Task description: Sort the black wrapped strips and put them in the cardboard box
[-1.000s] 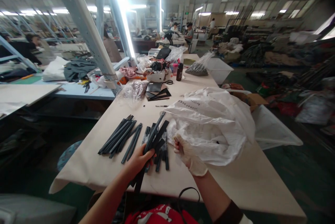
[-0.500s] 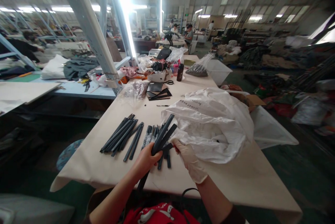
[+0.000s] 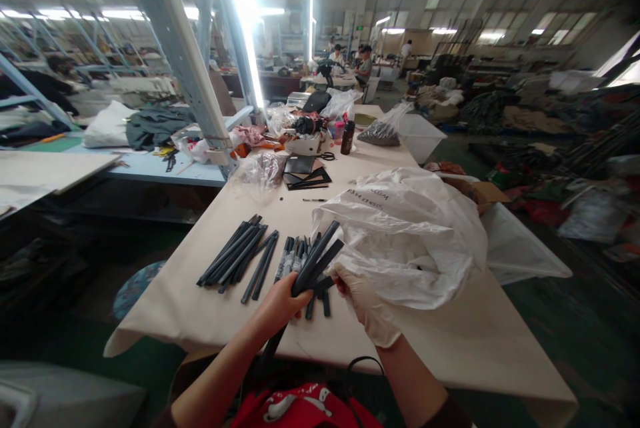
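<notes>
My bare left hand [image 3: 281,303] is closed around several flat dark strips [image 3: 319,256], which fan out at their upper ends; one long end hangs down below the hand past the table's front edge. On my right hand [image 3: 367,305] is a pale glove with the fingertips exposed, and its thumb and fingers pinch the tip of one of these strips. Behind the left hand lie more strips with clear wrapping [image 3: 287,259], partly hidden by it. A pile of similar dark strips [image 3: 234,253] rests to the left, with a smaller group [image 3: 260,268] beside it.
A large white plastic bag [image 3: 420,235] covers the right of the cloth-covered table [image 3: 200,321]. Farther back are a pen [image 3: 314,200], dark flat pieces [image 3: 307,181], scissors [image 3: 327,157], a bottle [image 3: 347,138] and a clear bag [image 3: 263,171]. A metal post [image 3: 175,48] stands at left.
The view has shifted slightly, so the scene sits a little farther right. Both hands keep their hold on the strips, with hardly any other visible movement.
</notes>
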{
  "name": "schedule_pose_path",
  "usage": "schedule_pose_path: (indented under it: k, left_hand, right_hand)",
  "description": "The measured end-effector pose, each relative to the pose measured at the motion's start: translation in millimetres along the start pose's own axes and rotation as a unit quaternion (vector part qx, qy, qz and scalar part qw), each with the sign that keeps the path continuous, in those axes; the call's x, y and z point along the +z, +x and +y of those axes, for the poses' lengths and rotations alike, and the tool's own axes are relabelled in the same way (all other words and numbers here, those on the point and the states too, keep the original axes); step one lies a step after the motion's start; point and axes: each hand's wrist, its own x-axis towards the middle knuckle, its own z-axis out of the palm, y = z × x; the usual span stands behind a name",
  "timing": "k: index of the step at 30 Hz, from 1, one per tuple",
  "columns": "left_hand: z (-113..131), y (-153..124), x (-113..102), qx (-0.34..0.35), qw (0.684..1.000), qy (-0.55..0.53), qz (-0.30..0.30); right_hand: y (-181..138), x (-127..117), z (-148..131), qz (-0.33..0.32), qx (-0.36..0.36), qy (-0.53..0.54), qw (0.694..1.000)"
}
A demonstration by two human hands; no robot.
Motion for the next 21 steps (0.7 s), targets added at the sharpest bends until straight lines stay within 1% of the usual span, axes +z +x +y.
schedule_pose_path:
  k: [6, 12, 15, 18, 21]
  left_hand:
    - [-9.8, -0.5, -1.1, -0.006, 1.000, -0.002, -0.003]
    - [-17.2, -1.0, -3.6, -0.006, 1.000, 0.004, -0.019]
    - [-17.1, 0.2, -6.1, -0.005, 1.000, 0.022, -0.007]
    - [-14.4, 2.5, -5.4, 0.002, 0.999, 0.045, 0.008]
    - [-12.8, 4.1, -1.0, 0.019, 0.998, 0.045, 0.043]
  right_hand:
    - [-9.5, 8.4, 1.3, -0.015, -0.040, -0.063, 0.997]
    - [-13.5, 8.2, 1.0, -0.010, -0.034, -0.092, 0.995]
    - [-15.9, 9.9, 0.2, -0.009, -0.037, -0.109, 0.993]
    - [-19.9, 18.3, 2.6, -0.015, -0.051, -0.119, 0.991]
    - [-21.2, 29.3, 11.7, -0.033, -0.059, -0.107, 0.992]
